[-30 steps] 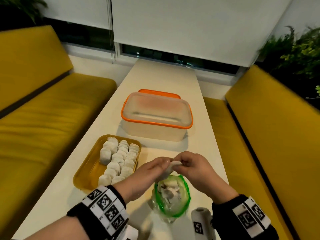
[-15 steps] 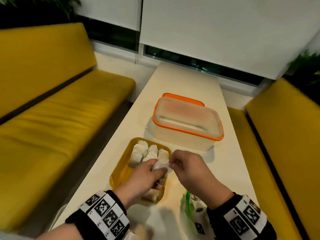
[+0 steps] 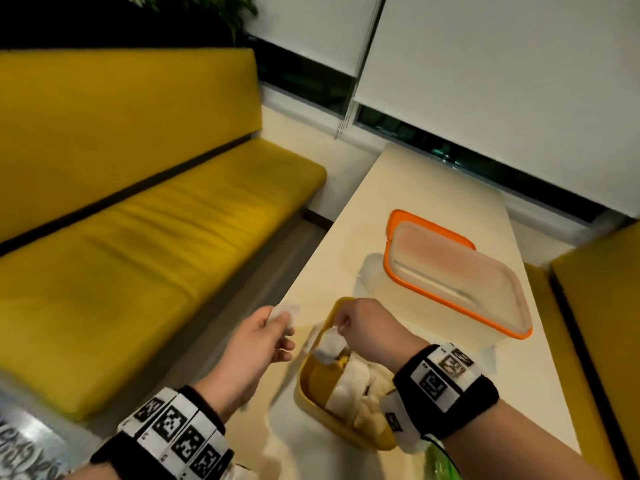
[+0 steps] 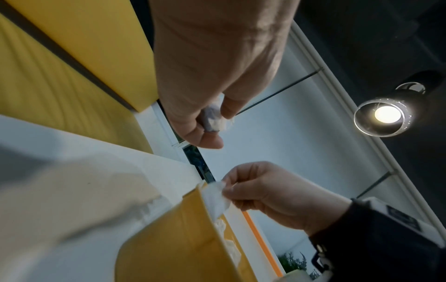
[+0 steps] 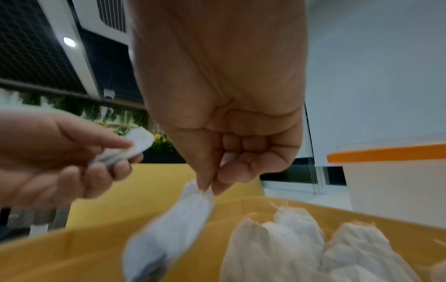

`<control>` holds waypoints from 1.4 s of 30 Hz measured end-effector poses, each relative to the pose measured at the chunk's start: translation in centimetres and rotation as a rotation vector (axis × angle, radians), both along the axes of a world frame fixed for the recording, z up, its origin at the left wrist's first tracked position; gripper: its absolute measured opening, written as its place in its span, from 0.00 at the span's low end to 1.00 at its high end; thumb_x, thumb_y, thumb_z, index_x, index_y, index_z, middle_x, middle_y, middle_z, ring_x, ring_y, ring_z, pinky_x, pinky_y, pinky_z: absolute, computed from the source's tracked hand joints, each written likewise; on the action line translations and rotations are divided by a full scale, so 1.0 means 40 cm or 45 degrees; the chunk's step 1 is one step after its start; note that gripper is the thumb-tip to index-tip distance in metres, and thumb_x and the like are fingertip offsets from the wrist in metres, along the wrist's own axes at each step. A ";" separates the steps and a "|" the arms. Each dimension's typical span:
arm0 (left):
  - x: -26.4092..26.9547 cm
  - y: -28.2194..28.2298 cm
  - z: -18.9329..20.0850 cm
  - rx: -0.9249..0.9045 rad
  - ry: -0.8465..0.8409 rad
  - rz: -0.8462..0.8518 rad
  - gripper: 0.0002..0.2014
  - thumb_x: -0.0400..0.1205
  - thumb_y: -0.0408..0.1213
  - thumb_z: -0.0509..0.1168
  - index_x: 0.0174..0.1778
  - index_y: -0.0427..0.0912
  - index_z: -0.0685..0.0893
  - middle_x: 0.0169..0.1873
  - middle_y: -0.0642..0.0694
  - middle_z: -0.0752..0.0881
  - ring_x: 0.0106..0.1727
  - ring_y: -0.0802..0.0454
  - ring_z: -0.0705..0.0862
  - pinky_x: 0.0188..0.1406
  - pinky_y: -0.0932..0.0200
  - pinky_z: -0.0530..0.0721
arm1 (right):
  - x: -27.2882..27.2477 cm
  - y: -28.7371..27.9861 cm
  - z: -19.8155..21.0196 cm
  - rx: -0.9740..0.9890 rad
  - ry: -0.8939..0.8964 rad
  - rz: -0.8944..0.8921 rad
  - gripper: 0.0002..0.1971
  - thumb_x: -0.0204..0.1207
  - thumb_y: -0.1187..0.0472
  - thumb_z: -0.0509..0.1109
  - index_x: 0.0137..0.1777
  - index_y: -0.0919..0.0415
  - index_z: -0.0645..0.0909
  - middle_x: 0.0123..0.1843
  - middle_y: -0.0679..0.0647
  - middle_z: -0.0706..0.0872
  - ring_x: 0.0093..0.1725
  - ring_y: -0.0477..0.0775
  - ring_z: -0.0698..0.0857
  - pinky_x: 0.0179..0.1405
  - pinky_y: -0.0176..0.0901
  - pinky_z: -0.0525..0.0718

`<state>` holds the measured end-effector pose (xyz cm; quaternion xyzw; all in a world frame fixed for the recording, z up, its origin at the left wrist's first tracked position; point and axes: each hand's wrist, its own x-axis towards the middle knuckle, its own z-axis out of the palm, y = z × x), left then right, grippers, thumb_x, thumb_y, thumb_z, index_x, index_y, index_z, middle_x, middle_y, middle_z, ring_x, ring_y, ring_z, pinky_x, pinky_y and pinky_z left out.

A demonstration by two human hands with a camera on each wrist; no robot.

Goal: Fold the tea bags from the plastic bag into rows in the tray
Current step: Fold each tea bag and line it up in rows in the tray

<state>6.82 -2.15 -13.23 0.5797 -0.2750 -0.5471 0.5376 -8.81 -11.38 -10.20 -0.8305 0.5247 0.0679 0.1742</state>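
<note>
In the head view my right hand (image 3: 339,325) pinches the top of a white tea bag (image 3: 330,344), which hangs over the far left end of the yellow tray (image 3: 311,386). Folded tea bags (image 3: 360,382) lie in rows in the tray, partly hidden by my right wrist. Left of the tray, my left hand (image 3: 280,320) pinches a second tea bag (image 3: 285,311) above the table edge. The right wrist view shows the hanging tea bag (image 5: 173,229) blurred. Only a green sliver of the plastic bag (image 3: 436,462) shows at the bottom.
A lidded clear container with an orange rim (image 3: 450,282) stands behind the tray on the white table (image 3: 433,202). Yellow benches run along the left (image 3: 138,237) and the right (image 3: 595,341). The table's left edge is close to my left hand.
Both hands moved from above the plastic bag to the tray and drew apart. Each now holds its own tea bag, and the head view has swung left.
</note>
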 end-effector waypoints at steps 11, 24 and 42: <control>0.030 0.000 -0.023 0.064 0.005 -0.140 0.09 0.85 0.37 0.59 0.49 0.36 0.81 0.39 0.42 0.83 0.35 0.51 0.84 0.37 0.59 0.85 | 0.025 -0.050 -0.059 -0.030 0.386 0.010 0.13 0.72 0.72 0.59 0.49 0.61 0.82 0.48 0.57 0.85 0.43 0.59 0.84 0.36 0.45 0.81; -0.046 -0.025 -0.021 0.038 0.056 -0.311 0.08 0.86 0.31 0.56 0.44 0.36 0.80 0.33 0.44 0.83 0.29 0.55 0.84 0.35 0.60 0.86 | 0.016 0.026 0.066 0.155 -0.664 -0.041 0.05 0.76 0.53 0.72 0.45 0.52 0.85 0.41 0.49 0.87 0.39 0.41 0.81 0.38 0.25 0.75; -0.045 -0.007 -0.019 -0.018 -0.247 -0.210 0.05 0.83 0.34 0.62 0.52 0.46 0.82 0.48 0.45 0.84 0.35 0.53 0.88 0.40 0.60 0.89 | -0.001 -0.017 -0.040 0.041 0.127 -0.005 0.08 0.79 0.61 0.66 0.56 0.56 0.83 0.50 0.54 0.83 0.47 0.52 0.78 0.42 0.40 0.74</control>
